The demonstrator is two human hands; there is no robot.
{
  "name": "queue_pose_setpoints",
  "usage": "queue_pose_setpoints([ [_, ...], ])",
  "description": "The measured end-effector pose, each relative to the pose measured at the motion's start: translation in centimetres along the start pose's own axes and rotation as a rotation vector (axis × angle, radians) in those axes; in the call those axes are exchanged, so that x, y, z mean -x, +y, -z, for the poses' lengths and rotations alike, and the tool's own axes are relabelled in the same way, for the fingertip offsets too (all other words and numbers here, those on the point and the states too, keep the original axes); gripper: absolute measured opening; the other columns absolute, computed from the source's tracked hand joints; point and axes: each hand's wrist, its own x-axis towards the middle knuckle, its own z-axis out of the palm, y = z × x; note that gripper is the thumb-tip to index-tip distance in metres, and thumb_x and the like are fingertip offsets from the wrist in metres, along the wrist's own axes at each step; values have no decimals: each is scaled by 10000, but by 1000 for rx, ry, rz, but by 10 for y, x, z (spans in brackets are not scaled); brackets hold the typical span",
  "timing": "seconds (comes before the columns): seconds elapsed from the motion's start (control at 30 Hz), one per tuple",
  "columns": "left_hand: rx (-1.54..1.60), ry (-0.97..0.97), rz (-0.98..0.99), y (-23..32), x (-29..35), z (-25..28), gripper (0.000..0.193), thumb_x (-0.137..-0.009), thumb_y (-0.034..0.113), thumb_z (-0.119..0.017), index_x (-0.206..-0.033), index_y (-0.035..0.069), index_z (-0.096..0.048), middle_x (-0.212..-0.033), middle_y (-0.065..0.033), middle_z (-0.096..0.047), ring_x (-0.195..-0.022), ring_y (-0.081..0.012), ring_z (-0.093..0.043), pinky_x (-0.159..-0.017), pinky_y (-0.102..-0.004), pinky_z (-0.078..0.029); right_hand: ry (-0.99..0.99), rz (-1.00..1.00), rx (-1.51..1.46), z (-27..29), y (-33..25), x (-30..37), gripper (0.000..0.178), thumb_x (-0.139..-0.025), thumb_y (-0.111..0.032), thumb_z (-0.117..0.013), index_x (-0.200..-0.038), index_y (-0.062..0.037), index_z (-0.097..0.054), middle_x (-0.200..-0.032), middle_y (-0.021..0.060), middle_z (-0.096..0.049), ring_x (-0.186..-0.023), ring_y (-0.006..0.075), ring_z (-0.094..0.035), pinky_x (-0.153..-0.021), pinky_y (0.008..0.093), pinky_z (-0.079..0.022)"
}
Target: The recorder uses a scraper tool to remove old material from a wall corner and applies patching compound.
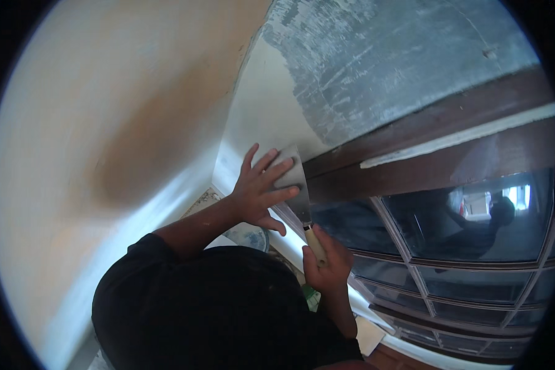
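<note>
My right hand is closed round the cream handle of a putty knife, whose wide metal blade points up toward the wall corner. My left hand has its fingers spread, and the fingertips overlap the blade; whether they touch it I cannot tell. Just beyond the blade is a smooth, pale plastered strip of wall. It borders a rough grey wall patch with whitish streaks.
A brown window frame with dark glass panes runs along the right. The left wall is pale and carries a broad shadow. Low behind my left arm, a round grey container is partly hidden.
</note>
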Motion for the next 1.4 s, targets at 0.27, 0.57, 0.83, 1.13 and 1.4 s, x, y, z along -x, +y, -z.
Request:
queue_pose_setpoints([
  [0.27,-23,298,-133,-59,-37,-23,530,-915,767,-297,-1107,380,-603,-1251,-55,-567,-1091,-276,-471,-869,-469,-330,-13,28,223,-28,-26,-41,482,-754,-112,-725,-1231,-87,-659,-591,24,-510,-469,174,-516,-492,322,-448],
  [0.57,-1,323,-351,-84,-57,-32,605,-914,786,-186,-1179,358,-522,-1207,-75,-533,-1163,-293,-447,-915,-465,-353,13,-13,180,-30,-30,-44,456,-747,-100,-731,-1199,-70,-679,-576,15,-504,-447,161,-502,-477,323,-458],
  [0.83,102,459,-308,-88,-53,-44,578,-871,827,-270,-1096,381,-562,-1186,-14,-573,-1117,-250,-449,-882,-437,-326,22,-17,130,-24,-33,-44,455,-746,-63,-725,-1196,-39,-669,-569,36,-508,-451,175,-509,-477,326,-447],
  [1.13,97,459,-309,-87,-58,-42,535,-859,824,-325,-1103,425,-586,-1201,8,-582,-1119,-234,-451,-879,-430,-323,-35,5,124,-26,-35,-47,460,-759,-66,-727,-1210,-25,-649,-613,75,-565,-474,209,-534,-471,342,-434],
  [1.4,-26,354,-341,-83,-56,-37,577,-877,824,-256,-1144,387,-520,-1176,-32,-555,-1143,-263,-462,-889,-440,-340,0,-40,153,-18,-36,-37,446,-775,-69,-718,-1214,-17,-651,-616,73,-568,-486,203,-549,-493,343,-460],
])
